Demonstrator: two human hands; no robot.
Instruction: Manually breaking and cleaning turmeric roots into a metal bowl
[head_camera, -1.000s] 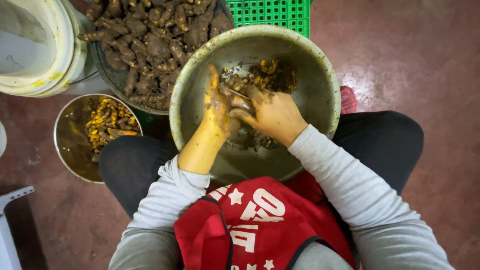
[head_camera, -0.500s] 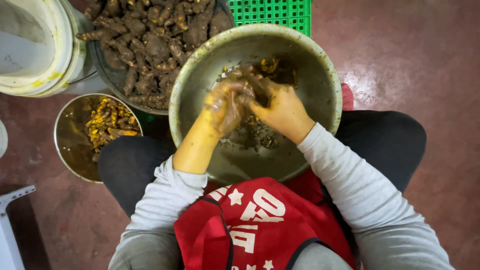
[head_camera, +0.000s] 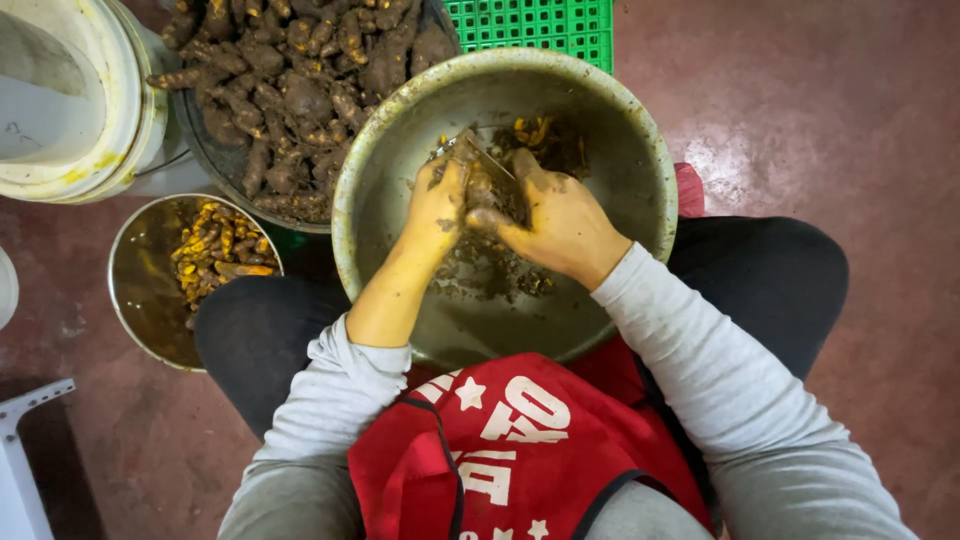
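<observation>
Peeling roots over a big metal bowl, most of the pile untouched

Left hand (head_camera: 435, 205) pinches a muddy root (head_camera: 480, 190); right hand (head_camera: 560, 225) grips a small blade (head_camera: 485, 158) against it above the big bowl (head_camera: 640, 160). A few orange peeled pieces sit in the small bowl (head_camera: 135, 290); the unpeeled pile (head_camera: 290, 90) looks far larger.

Red apron (head_camera: 520, 450) with white stars, grey sleeves (head_camera: 700, 340), green crate (head_camera: 540, 25), orange-yellow peeled roots (head_camera: 215, 245).

Head view, steeply downward, close
</observation>
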